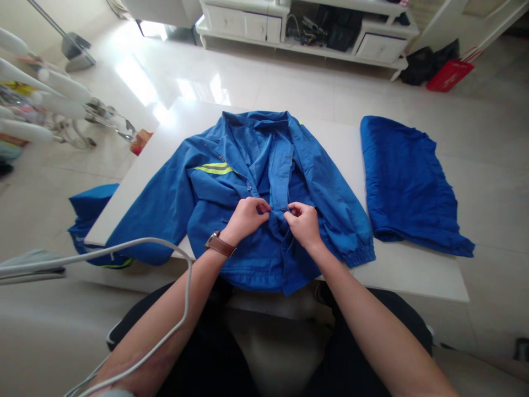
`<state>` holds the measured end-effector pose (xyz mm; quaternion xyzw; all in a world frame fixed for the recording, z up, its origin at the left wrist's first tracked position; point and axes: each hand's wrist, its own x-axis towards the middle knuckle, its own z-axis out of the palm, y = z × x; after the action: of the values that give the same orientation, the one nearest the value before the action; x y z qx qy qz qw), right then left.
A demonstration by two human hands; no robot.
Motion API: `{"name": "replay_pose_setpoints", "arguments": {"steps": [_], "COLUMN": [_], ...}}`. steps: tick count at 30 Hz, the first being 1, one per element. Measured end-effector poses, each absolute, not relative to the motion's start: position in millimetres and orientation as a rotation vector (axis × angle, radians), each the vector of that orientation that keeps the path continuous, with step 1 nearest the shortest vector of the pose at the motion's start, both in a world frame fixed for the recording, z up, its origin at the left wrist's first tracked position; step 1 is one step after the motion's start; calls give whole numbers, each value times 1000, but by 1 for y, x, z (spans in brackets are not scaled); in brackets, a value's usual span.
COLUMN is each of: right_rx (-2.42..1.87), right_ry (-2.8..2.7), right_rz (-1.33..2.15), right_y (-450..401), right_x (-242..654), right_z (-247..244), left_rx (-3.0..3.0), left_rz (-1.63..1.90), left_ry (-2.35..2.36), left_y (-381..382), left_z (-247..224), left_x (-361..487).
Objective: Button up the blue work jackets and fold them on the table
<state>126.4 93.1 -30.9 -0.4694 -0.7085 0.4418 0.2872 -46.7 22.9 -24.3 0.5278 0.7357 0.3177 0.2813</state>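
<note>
A blue jacket point(215, 204) with a yellow-and-grey stripe lies front up on the white table point(417, 270), collar away from me, its front partly open. My left hand point(249, 216), below a brown watch strap, pinches the jacket's left-side front edge near the middle. Just to the right, my right hand point(303, 221) pinches the button flap on the other front edge. A small gap separates the two hands. One button shows above my left hand; any button between my fingertips is too small to make out.
Folded blue cloth point(407, 182) lies on the table's right side. Another blue garment point(93, 212) is at the left edge, partly below the tabletop. A white cable point(188, 298) crosses over my left forearm. A white cabinet point(248, 25) stands across the floor.
</note>
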Motion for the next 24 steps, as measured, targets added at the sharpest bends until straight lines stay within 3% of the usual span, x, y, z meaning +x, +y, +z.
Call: {"name": "replay_pose_setpoints", "arguments": {"steps": [5, 13, 24], "right_rx": [-1186, -1076, -951], "right_ry": [-2054, -2318, -2118], "right_rz": [944, 700, 1133], "right_y": [88, 84, 91], "right_x": [130, 128, 131], "right_z": [-25, -32, -28], "left_rx": [1679, 1367, 1235], "left_rz": [696, 1115, 1256], "left_ry": [2127, 1846, 1757], "left_y": [20, 24, 22], "left_z": [-23, -19, -22], "left_x": [-37, -29, -29]}}
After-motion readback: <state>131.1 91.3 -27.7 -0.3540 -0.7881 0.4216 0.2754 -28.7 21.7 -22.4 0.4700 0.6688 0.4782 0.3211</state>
